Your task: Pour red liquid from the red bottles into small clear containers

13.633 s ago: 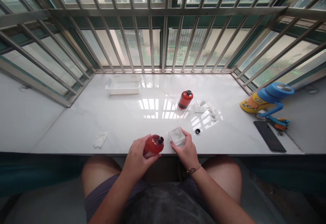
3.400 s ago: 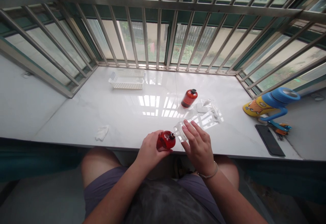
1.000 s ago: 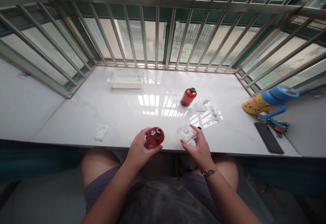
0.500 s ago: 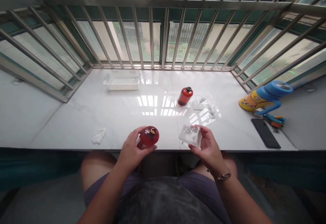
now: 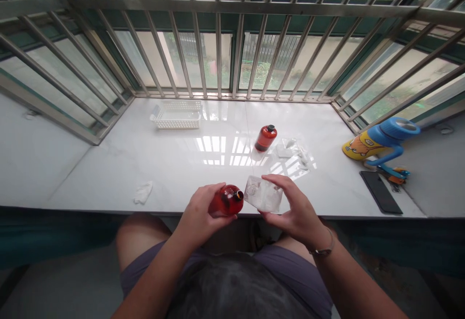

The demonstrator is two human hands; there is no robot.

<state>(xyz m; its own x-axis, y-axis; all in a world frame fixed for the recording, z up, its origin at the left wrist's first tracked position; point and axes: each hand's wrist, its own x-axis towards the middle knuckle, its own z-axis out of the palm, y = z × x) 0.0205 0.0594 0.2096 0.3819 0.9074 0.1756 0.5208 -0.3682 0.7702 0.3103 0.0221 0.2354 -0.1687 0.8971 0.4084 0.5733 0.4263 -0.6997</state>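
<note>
clear bottle (image 5: 263, 195) now tipped against red bottle (image 5: 226, 201) mouth; right hand (image 5: 296, 210) and left hand (image 5: 198, 212) gripping them

You wear dark purple-grey shorts (image 5: 290, 273) and a grey top (image 5: 232, 295); your arms are bare, with a thin metal bracelet (image 5: 323, 250) on your right wrist.

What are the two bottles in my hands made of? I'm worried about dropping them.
The red bottle in the left hand looks like translucent amber-red plastic or glass; light glows through it. The clear bottle in the right hand is transparent and glossy, likely plastic, though glass is possible.
</note>
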